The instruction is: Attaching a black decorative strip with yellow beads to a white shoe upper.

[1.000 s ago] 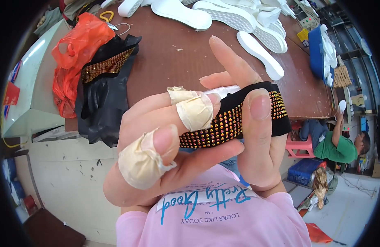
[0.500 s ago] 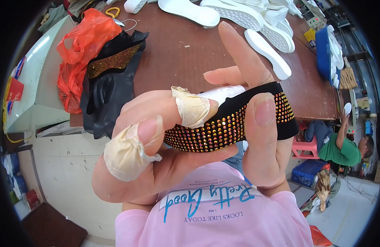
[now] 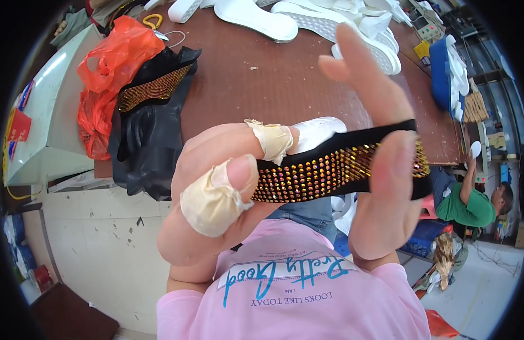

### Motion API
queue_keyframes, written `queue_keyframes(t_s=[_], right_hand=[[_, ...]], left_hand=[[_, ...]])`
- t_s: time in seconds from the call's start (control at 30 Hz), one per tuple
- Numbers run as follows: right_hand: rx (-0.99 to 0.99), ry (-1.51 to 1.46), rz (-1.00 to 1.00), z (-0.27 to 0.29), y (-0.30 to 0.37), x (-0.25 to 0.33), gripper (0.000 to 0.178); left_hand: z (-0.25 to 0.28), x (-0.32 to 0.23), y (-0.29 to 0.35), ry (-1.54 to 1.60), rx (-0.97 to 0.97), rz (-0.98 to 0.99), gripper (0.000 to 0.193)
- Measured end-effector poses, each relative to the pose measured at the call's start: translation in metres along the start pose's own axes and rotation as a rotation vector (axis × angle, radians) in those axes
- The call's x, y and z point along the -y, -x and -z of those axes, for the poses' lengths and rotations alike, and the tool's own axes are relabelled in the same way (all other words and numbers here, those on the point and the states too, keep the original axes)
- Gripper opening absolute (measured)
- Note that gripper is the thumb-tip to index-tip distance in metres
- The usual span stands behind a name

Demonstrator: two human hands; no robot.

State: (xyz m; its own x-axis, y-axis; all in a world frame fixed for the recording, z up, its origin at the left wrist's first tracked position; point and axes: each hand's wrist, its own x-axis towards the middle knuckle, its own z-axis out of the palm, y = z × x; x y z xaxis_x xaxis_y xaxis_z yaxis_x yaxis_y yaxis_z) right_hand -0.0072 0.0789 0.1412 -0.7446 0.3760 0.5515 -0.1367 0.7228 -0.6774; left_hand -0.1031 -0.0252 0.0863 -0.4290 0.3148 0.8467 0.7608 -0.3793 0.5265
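A black shoe strap (image 3: 313,177) set with rows of gold and orange rhinestones is stretched between my two hands in front of my chest. My left hand (image 3: 216,187), with beige wrapping on the thumb and one finger, is closed on the strap's left end. My right hand (image 3: 387,187) pinches its right end, thumb on the studded face, one finger raised and slightly blurred. Behind the strap, next to the wrapped finger, a smooth white piece (image 3: 318,133) shows in part; whether my left hand holds it I cannot tell.
White shoe soles (image 3: 256,20) lie along the far side of the brown table (image 3: 239,79). At left are a red plastic bag (image 3: 112,62), black sheets with another studded strap (image 3: 154,90), and yellow-handled scissors (image 3: 153,21). A blue bin (image 3: 440,76) stands right; beyond sits a person in green (image 3: 472,204).
Both hands have moved rightward with the strap. The right hand has drawn farther from the left, so the strap is straighter and more of its studded face shows.
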Motion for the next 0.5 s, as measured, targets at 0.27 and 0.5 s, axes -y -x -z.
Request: queue_keyframes(t_s=[0.27,0.5], right_hand=[[-0.035,0.124,0.051,0.016,-0.001,0.001,0.067],[-0.032,0.187,0.11,0.016,-0.003,0.002,0.071]], left_hand=[[-0.011,-0.013,0.007,0.075,-0.047,-0.012,0.07],[-0.007,-0.019,0.017,0.083,-0.096,0.0,0.066]])
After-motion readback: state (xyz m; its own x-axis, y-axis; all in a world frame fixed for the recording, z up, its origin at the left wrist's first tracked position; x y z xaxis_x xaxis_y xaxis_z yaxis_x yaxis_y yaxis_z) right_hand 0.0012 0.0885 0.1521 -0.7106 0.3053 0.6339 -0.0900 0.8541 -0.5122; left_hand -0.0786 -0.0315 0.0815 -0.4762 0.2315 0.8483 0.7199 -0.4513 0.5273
